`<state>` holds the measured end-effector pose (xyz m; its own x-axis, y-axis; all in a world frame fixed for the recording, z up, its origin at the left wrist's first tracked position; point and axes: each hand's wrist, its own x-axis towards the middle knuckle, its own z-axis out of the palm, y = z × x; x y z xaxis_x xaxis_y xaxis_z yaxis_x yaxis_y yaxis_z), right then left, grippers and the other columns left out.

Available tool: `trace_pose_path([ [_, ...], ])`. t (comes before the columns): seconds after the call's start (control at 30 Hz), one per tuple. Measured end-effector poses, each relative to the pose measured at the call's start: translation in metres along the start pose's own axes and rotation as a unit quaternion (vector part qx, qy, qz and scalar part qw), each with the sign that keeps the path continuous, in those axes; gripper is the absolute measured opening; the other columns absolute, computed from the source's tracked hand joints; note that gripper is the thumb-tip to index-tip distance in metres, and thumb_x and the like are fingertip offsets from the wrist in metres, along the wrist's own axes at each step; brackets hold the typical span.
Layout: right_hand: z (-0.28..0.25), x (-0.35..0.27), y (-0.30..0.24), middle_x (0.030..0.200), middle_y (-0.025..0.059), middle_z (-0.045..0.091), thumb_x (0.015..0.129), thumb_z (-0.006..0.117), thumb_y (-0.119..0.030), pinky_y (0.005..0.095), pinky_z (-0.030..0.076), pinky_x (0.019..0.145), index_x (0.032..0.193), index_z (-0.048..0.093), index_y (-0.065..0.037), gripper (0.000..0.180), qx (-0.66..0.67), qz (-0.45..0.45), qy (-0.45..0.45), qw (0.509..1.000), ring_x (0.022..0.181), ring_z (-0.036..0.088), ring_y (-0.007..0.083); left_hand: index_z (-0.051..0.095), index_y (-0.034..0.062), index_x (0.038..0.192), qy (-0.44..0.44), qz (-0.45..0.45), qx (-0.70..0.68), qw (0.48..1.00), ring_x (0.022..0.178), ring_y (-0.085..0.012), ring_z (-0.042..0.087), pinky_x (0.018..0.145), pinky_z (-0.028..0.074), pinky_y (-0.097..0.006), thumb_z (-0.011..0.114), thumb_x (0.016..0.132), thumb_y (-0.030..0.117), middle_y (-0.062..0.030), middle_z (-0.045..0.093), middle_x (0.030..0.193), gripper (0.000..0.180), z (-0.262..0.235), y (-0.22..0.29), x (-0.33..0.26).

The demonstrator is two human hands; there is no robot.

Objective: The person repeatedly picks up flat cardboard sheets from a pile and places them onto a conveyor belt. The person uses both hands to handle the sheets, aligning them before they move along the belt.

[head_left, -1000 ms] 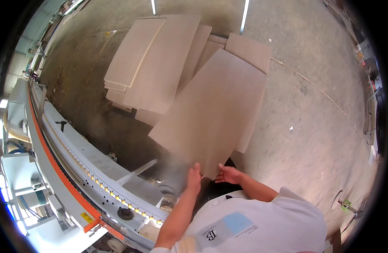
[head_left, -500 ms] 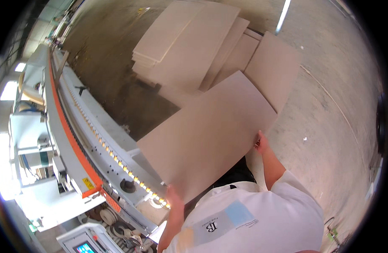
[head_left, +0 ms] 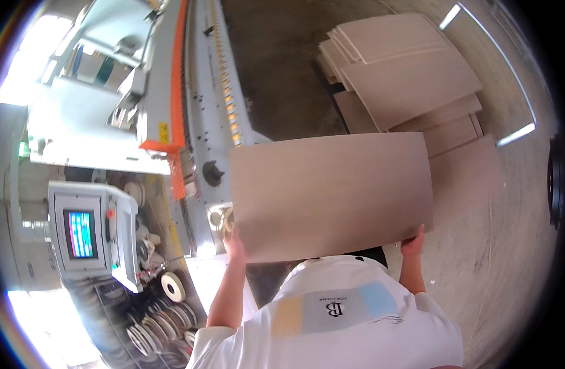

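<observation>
Person in a white shirt, lower centre of the frame, supporting a flat brown panel before the waist. The left hand takes its lower left corner, the right hand its lower right; the fingers appear to pinch the panel's edge, the right thumb outermost, though those curled underneath are hidden. The panel fills the middle of the frame, broad face up. As judged from the floor here, the step in hand is the two-handed carrying of one panel; the next move calls for an even grip and care at the left edge, which overlaps the long grey machine of the upper left. At lower left, a control console and spools. Farthest, upper right, a loose stack of similar panels.
</observation>
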<state>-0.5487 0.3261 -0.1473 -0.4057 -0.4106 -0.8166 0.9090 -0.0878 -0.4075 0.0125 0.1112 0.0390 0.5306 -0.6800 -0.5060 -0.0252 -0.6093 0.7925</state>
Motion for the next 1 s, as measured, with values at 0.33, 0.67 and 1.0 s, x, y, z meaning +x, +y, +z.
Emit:
trace_pose_path([
  [0.33, 0.082, -0.015, 0.01, 0.137, 0.0032, 0.059, 0.1, 0.062, -0.045, 0.0392, 0.046, 0.105, 0.137, 0.055, -0.012, 0.051, -0.111, -0.012, -0.089, 0.99, 0.125, 0.056, 0.0217, 0.063, 0.0047, 0.125, 0.189, 0.132, 0.386, 0.893, 0.119, -0.037, 0.058, 0.1, 0.043, -0.048, 0.058, 0.095, 0.042, -0.0169, 0.065, 0.121, 0.048, -0.089, -0.037, 0.044],
  [0.67, 0.171, -0.113, 0.067, 0.11, 0.0044, 0.069, 0.101, 0.062, -0.037, 0.0346, 0.056, 0.088, 0.121, 0.062, -0.009, 0.034, -0.253, 0.105, -0.136, 0.952, 0.1, 0.066, 0.019, 0.054, 0.011, 0.139, 0.127, 0.346, 0.44, 0.819, 0.146, -0.0328, 0.035, 0.121, 0.023, -0.052, 0.06, 0.094, 0.026, -0.0107, 0.045, 0.153, 0.048, -0.079, -0.065, 0.006],
  [1.0, 0.214, -0.143, 0.104, 0.104, 0.0011, 0.068, 0.102, 0.061, -0.033, 0.0285, 0.056, 0.074, 0.119, 0.061, -0.011, 0.027, -0.321, 0.126, -0.121, 0.931, 0.092, 0.065, 0.0145, 0.053, 0.0114, 0.142, 0.162, 0.312, 0.417, 0.838, 0.15, -0.0374, 0.026, 0.121, 0.022, -0.056, 0.059, 0.094, 0.023, -0.0121, 0.04, 0.158, 0.049, -0.087, -0.071, 0.012],
])
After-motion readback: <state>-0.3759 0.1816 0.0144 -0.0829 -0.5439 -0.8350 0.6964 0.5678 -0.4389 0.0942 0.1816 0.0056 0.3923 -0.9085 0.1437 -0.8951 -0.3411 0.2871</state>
